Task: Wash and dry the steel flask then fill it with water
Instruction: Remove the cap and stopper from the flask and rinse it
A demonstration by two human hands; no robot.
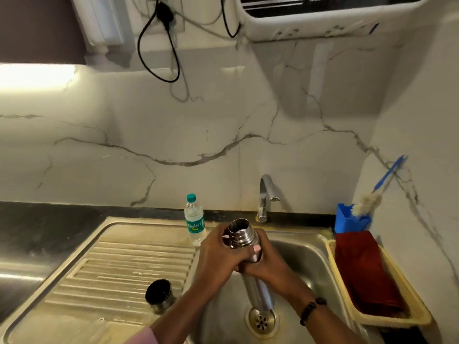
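Standing upright over the sink basin (pixel 305 259), the steel flask (pixel 244 247) is being held with its open threaded mouth turned upward, its base close above the drain (pixel 262 321), so that any water will probably be caught by the basin. It is being gripped by both hands: the left hand (pixel 218 256) is being wrapped round the neck just below the threads, while the right hand (pixel 267 263) is being curled round the body beside it, presumably to steady it for rubbing or rinsing. The tap (pixel 264 194) is not seen running. The flask's cap (pixel 159 292) is being kept aside on the ribbed drainboard (pixel 111 269). A Bisleri water bottle (pixel 195 219) is being left behind, perhaps for filling. A red cloth (pixel 365 269) is being kept in the yellow basket (pixel 419 316), a bottle brush (pixel 367 201) above it.
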